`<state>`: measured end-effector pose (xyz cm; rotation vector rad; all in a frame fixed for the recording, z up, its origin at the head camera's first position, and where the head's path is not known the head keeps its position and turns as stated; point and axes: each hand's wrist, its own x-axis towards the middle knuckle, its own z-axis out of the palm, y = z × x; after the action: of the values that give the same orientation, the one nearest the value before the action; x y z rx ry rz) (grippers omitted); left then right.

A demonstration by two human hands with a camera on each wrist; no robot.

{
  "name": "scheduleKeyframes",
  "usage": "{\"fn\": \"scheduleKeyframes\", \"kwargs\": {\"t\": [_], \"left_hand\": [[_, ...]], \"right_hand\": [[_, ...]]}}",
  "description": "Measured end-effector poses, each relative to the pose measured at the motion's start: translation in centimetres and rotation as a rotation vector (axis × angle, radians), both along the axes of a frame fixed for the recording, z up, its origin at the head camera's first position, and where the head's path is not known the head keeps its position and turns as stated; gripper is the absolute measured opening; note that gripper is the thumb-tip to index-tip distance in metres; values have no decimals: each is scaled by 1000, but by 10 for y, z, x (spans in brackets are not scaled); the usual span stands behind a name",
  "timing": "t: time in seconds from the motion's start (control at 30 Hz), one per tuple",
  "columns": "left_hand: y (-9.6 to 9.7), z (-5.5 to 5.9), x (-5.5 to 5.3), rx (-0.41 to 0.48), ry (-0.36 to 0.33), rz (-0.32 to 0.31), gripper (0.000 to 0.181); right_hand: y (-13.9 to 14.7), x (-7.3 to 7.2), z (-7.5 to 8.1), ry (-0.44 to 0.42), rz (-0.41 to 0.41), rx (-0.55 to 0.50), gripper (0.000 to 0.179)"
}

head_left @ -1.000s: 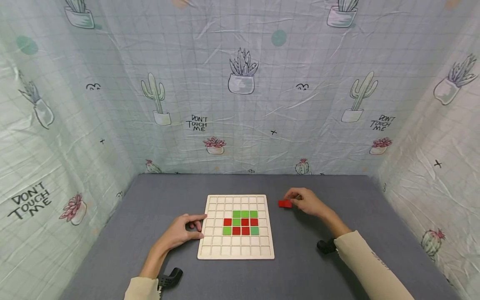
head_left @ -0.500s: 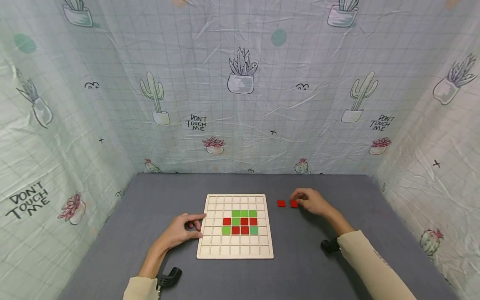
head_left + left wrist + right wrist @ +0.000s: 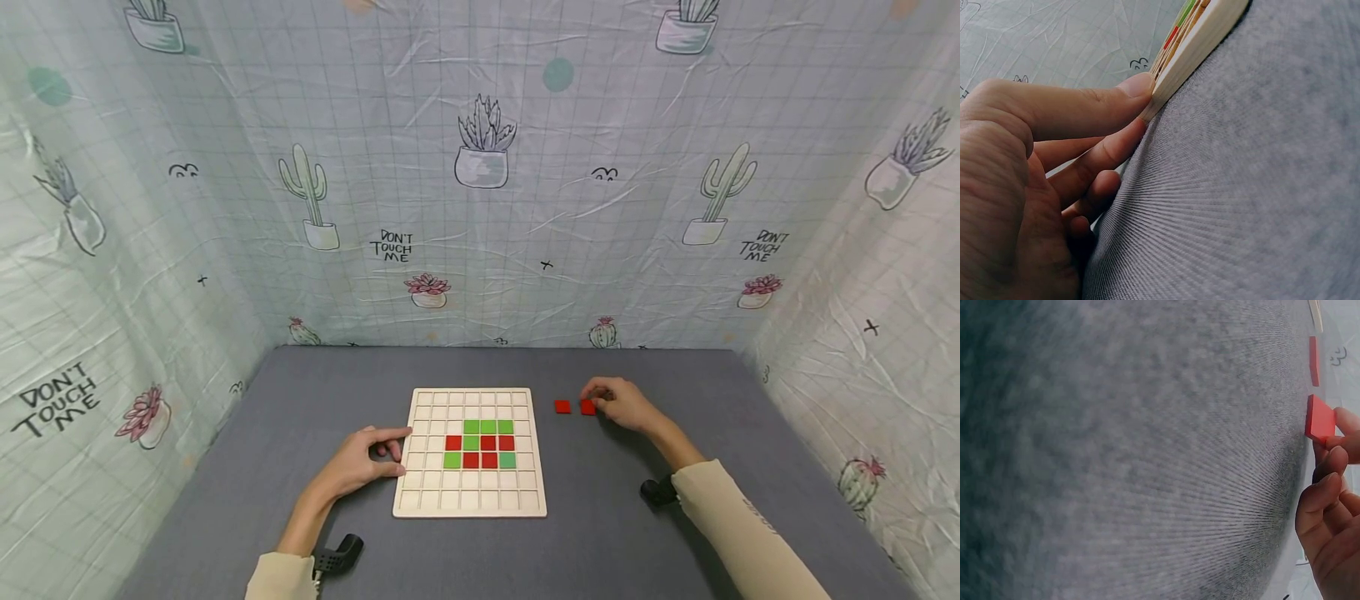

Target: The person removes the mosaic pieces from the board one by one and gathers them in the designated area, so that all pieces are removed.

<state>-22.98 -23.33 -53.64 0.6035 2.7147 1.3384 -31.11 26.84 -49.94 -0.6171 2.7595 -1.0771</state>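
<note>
Pale wooden grid board (image 3: pixel 469 500): eleven flat red or green tiles (image 3: pixel 488 444) seated. Unplaced: loose red square (image 3: pixel 562 407), red tile (image 3: pixel 588 407) pinched by right hand (image 3: pixel 622 404). Left hand (image 3: pixel 354 462) touching edge, thumb and forefinger spread.

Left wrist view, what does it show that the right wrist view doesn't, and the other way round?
Only the left wrist view shows the left hand, touching the wooden board's edge, and a green tile.

Only the right wrist view shows the right hand, pinching a red tile, with another red tile apart from it.

Both show gray cloth, printed backdrop and something red; the right view's pale strip may be the board.
</note>
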Motion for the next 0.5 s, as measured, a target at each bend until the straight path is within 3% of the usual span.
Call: {"fn": "scheduleKeyframes", "kwargs": {"t": [0.5], "left_hand": [[1,2,1,4,-5,10,59]], "right_hand": [[1,1,-3,12,-3,35,25]]}}
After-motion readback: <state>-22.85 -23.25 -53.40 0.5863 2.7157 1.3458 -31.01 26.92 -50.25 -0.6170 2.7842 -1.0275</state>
